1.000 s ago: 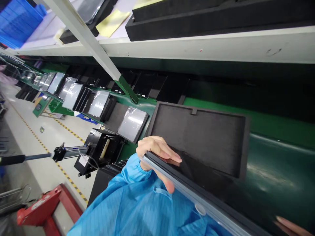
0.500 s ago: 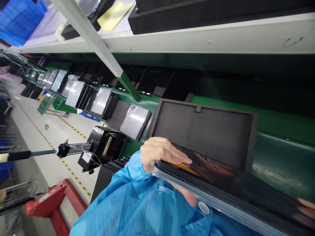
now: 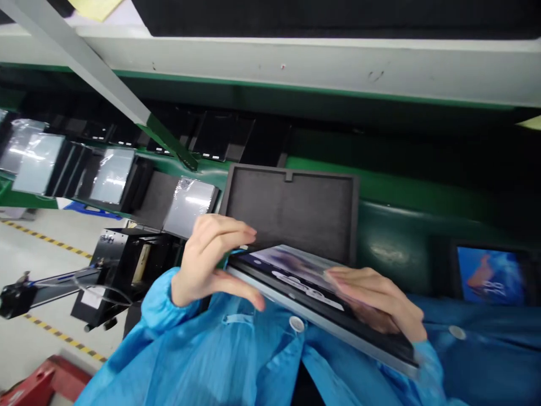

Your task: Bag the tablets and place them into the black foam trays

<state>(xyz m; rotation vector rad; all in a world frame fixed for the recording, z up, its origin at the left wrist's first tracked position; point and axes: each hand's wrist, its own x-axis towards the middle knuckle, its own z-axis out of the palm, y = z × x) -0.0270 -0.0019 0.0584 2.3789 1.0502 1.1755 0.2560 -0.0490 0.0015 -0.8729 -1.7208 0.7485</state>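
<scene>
A tablet [image 3: 287, 282] with a lit screen and pale edges is held tilted in front of my chest. My right hand [image 3: 380, 296] grips its right part, fingers flat on the screen and the thumb hidden underneath. Around the tablet's left end, my left hand [image 3: 211, 259] is open, with fingers above the edge and the thumb below; whether it touches is hard to tell. Just beyond the tablet lies a dark foam tray [image 3: 291, 211] with a raised rim and a small notch at its far side.
A silver device in clear film [image 3: 190, 206] lies left of the tray, with more wrapped devices [image 3: 112, 175] further left. A black machine [image 3: 127, 265] stands at the bench edge. On the right is another lit tablet [image 3: 490, 276]. A white shelf beam [image 3: 270, 67] crosses above.
The view has swung right, bringing my whole right hand and the second tablet into sight. My left hand has loosened its hold and spread its fingers. The held tablet's screen now looks brighter.
</scene>
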